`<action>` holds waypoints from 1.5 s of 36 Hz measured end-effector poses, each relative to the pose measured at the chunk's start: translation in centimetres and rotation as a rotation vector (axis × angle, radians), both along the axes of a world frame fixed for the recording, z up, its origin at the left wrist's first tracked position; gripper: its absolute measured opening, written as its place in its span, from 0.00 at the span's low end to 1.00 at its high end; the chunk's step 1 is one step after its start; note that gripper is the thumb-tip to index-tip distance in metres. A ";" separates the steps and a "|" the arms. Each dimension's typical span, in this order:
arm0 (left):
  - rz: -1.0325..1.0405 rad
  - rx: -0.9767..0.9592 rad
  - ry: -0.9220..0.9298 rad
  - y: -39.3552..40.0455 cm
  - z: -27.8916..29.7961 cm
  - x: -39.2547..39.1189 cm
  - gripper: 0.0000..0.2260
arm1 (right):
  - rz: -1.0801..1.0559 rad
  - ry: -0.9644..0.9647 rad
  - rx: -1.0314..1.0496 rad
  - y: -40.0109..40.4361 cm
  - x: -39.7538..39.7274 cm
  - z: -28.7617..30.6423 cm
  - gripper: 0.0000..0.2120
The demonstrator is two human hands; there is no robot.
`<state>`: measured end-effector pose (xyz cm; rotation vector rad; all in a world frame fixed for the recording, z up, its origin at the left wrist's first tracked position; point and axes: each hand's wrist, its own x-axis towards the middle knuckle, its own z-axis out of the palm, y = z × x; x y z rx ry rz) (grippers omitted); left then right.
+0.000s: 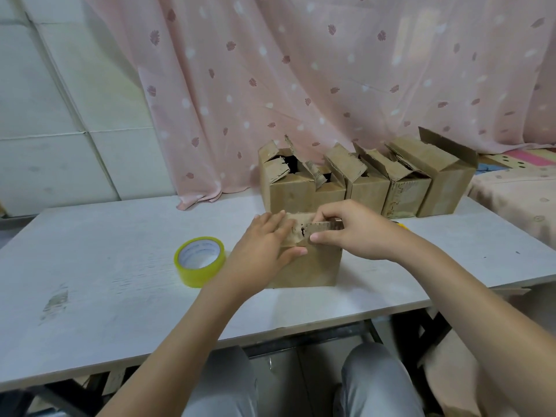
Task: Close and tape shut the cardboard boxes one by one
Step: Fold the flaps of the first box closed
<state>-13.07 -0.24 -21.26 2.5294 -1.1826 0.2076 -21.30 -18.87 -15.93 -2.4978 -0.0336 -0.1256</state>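
A small cardboard box (313, 269) stands near the middle of the white table (105, 281). My left hand (264, 242) lies flat on the box's left top flap, fingers straight, thumb against the front face. My right hand (355, 233) pinches the right top flap between thumb and fingers, holding it over the opening. A gap with torn edges shows between the two flaps. A roll of yellow tape (199, 261) lies on the table just left of my left hand.
Several open cardboard boxes (304, 188) with raised, torn flaps stand in a row at the table's back edge. A pink curtain (301, 70) hangs behind them. A small yellow object (401, 225) peeks out behind my right wrist. My knees are under the table's front edge.
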 end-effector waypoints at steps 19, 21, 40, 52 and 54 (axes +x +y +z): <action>0.010 -0.125 -0.031 -0.2 -0.6 -0.9 0.23 | -0.092 -0.370 -0.243 1.3 -1.1 -3.0 0.15; -0.008 -0.167 -0.055 -0.2 -1.3 -1.0 0.22 | -0.088 -0.339 -0.283 1.5 -1.5 -3.5 0.18; 0.008 -0.303 -0.031 -0.6 -2.0 -0.8 0.19 | -0.118 -0.475 -0.235 1.2 -1.4 -7.0 0.13; -0.054 -0.258 -0.059 -0.2 -2.1 -0.5 0.25 | -0.060 -0.514 -0.123 0.8 -1.5 -7.6 0.18; -0.070 -0.253 -0.098 0.0 -2.4 -0.3 0.26 | -0.056 -0.498 -0.118 0.7 -1.6 -7.6 0.19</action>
